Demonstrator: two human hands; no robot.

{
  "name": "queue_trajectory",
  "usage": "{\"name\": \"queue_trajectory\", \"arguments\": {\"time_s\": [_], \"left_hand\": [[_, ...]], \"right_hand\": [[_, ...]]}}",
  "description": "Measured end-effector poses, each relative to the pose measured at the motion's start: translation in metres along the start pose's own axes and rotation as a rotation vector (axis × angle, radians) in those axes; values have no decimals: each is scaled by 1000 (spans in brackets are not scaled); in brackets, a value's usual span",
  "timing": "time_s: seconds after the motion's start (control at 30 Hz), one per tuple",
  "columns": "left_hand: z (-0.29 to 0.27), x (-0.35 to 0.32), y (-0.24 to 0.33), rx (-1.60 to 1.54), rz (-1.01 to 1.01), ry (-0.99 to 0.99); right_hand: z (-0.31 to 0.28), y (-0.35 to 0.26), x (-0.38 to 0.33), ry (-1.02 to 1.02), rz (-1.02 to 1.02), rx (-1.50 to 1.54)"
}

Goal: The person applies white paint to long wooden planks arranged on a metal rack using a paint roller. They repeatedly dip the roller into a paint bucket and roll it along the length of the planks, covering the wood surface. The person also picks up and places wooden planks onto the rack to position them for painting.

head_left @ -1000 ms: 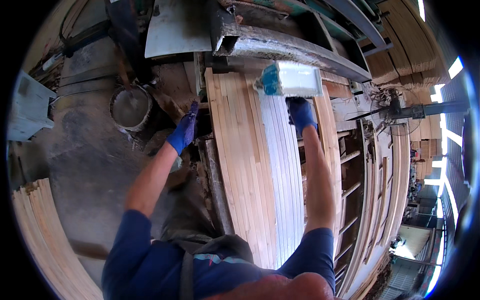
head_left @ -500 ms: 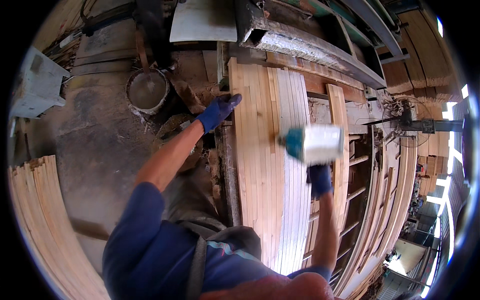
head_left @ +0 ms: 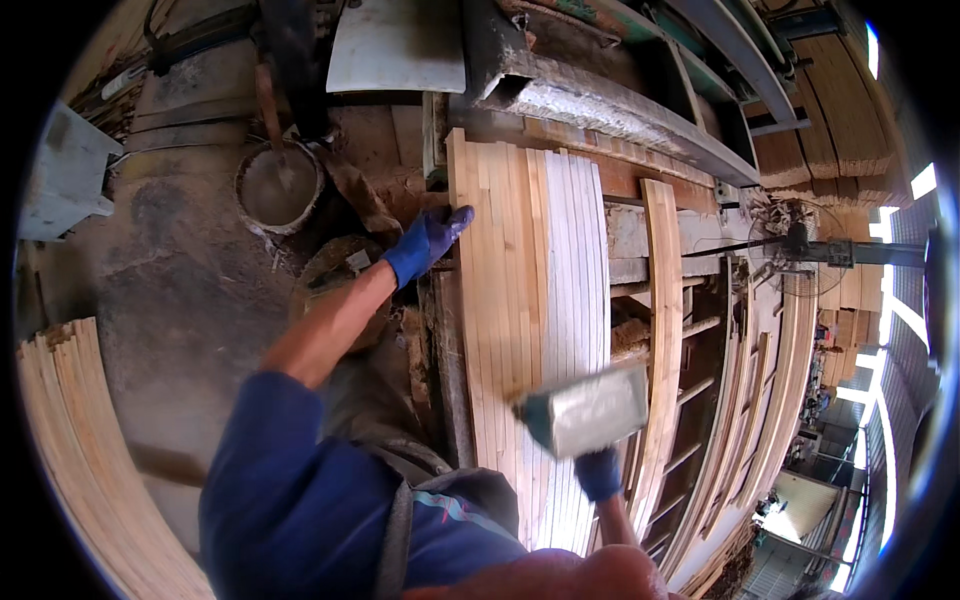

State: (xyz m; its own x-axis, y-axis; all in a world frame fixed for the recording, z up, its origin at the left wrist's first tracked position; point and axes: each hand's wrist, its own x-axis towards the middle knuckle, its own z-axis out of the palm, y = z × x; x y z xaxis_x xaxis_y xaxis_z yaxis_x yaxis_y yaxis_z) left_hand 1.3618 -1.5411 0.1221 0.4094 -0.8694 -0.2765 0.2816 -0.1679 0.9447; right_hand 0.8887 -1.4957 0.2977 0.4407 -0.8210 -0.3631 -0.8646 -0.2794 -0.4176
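Note:
A row of pale wooden slats (head_left: pixel 495 300) lies side by side, running away from me. The slats on its right (head_left: pixel 577 260) carry a white coat. Along the row's left edge, my left hand (head_left: pixel 432 240), in a blue glove, touches the outermost slat with its fingers stretched out. My right hand (head_left: pixel 600 474), also gloved in blue, is closed on a box-shaped glue spreader (head_left: pixel 597 410) with a teal side and a whitish face. The spreader is over the near part of the coated slats, blurred at its left end. Its grip is mostly hidden.
A bucket of greyish-white liquid (head_left: pixel 280 190) with a stick in it stands on the floor at left. One loose board (head_left: pixel 663 300) lies right of the slats across a slatted frame. A heavy metal beam (head_left: pixel 620 110) crosses the far side. More slats (head_left: pixel 95 430) are stacked at lower left.
My right hand has drawn the glue spreader nearer to me and a little left. My left hand stays at the slats' left edge. The whole view has shifted slightly.

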Motion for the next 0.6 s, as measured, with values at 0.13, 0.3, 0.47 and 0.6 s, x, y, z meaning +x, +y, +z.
{"name": "queue_trajectory", "arguments": {"time_s": [0.13,0.3,0.47,0.6], "left_hand": [[-6,-4,-8,-74,-46,-103],[-12,18,-38,-656,-197,-115],[-6,38,-53,-928,-418,-117],[5,29,-40,-937,-379,-108]], "right_hand": [[-7,-82,163,54,-96,88],[-8,-165,337,111,-125,353],[8,-199,383,138,-38,596],[-5,-192,355,75,58,538]]}}
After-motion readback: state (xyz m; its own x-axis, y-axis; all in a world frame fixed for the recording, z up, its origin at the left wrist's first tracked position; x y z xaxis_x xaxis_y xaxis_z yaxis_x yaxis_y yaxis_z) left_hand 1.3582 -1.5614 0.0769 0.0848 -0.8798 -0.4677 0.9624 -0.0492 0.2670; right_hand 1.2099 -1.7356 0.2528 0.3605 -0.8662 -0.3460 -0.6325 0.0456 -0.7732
